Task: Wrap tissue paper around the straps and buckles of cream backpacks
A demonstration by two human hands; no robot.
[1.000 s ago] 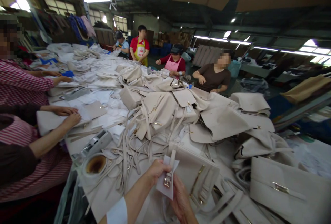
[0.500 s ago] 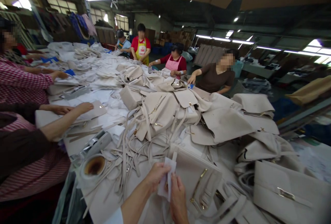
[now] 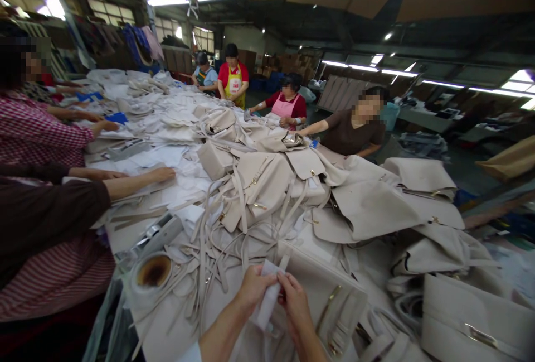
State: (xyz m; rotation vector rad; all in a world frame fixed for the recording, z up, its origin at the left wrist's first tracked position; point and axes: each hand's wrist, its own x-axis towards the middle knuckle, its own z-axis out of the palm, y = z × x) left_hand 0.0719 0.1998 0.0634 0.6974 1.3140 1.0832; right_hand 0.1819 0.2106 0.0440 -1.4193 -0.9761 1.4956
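Note:
Low in the middle, my left hand (image 3: pixel 254 288) pinches a strip of white wrapping paper (image 3: pixel 266 305) from the left side. My right hand (image 3: pixel 293 296) has thumb and fingers closed on the paper's right edge, close to the left thumb. The paper is folded narrow around a beige strap (image 3: pixel 285 259), whose end shows just above the fingers. What lies inside the paper is mostly hidden. Beside and beyond my hands lies a beige bag (image 3: pixel 311 273) with a gold zipper, its lower part near my right wrist.
Beige bags (image 3: pixel 259 183) are heaped ahead, with loose straps (image 3: pixel 209 261) to the left. A round container with brown contents (image 3: pixel 154 270) and a grey metal-trimmed object (image 3: pixel 161 233) sit left. Co-workers' arms (image 3: pixel 137 181) reach across the table from the left; others stand opposite.
My right hand has risen along the paper to meet the left thumb. The paper is folded narrower. The co-worker's hand at left has reached further forward. The view has shifted slightly.

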